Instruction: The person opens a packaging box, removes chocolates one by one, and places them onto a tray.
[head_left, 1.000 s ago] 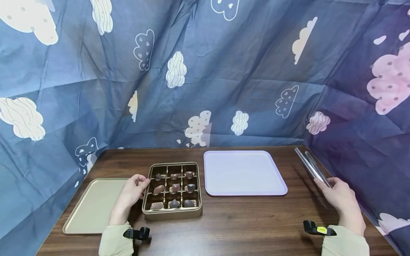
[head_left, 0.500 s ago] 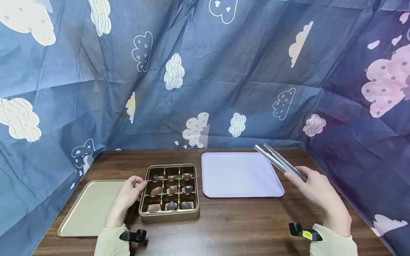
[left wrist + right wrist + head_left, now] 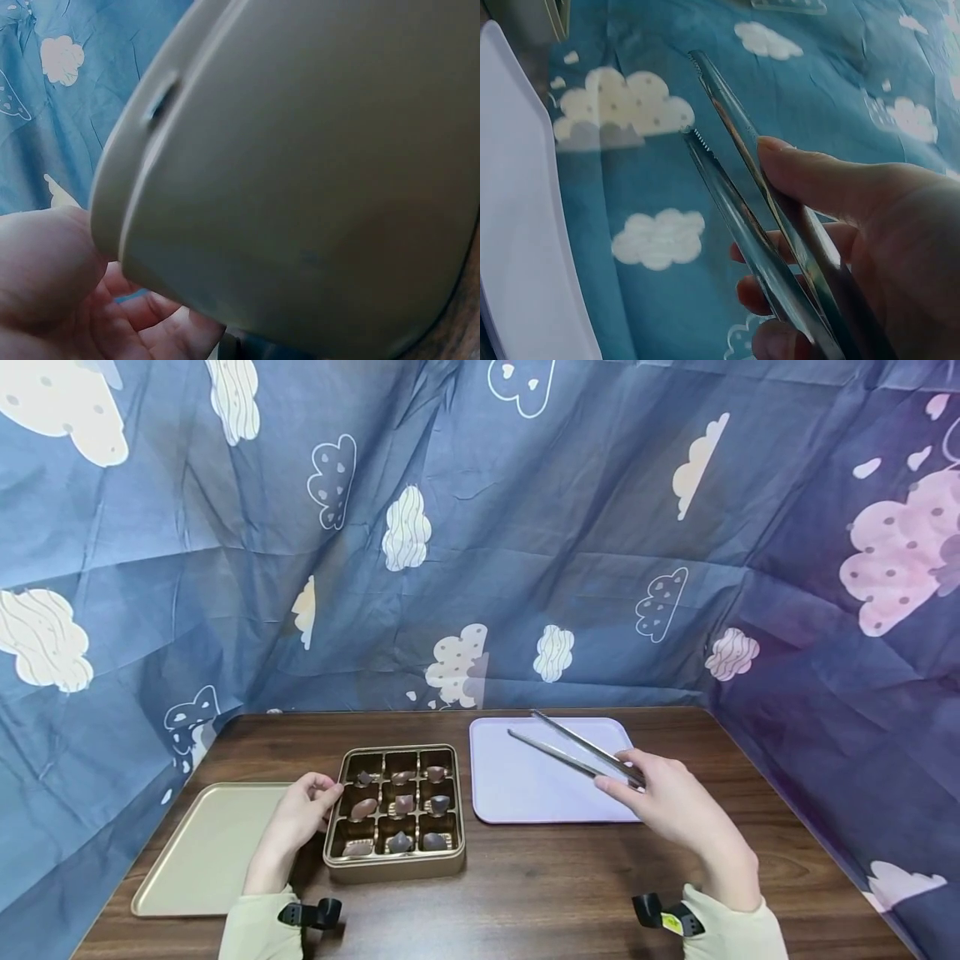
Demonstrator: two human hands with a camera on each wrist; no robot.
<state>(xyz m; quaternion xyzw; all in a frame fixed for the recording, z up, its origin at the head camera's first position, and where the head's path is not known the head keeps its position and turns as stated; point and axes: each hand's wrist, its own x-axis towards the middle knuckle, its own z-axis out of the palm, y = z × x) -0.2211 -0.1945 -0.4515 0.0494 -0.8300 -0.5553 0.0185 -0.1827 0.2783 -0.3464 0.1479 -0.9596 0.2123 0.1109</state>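
Note:
A gold tin box [image 3: 397, 869] with nine-style dividers holds several chocolates [image 3: 403, 804], one to a compartment, left of centre in the head view. My left hand [image 3: 302, 810] grips the box's left side, thumb at the rim; the left wrist view has the box wall [image 3: 300, 172] up close, with the fingers [image 3: 161, 319] partly hidden below it. In my right hand [image 3: 671, 793] are metal tongs [image 3: 581, 758], held over the lilac tray [image 3: 498, 806] with their arms spread. Up close, the right wrist view has the serrated tong tips [image 3: 697, 139] apart, nothing between them.
A flat gold lid or tray [image 3: 202, 852] lies on the left of the brown wooden table [image 3: 540, 893], partly behind my left forearm. A blue cloth with cloud prints [image 3: 525, 568] hangs behind the table and along its sides.
My right hand has carried the tongs leftward from the table's right edge to over the lilac tray, and their arms have spread wider. My left hand stays at the box.

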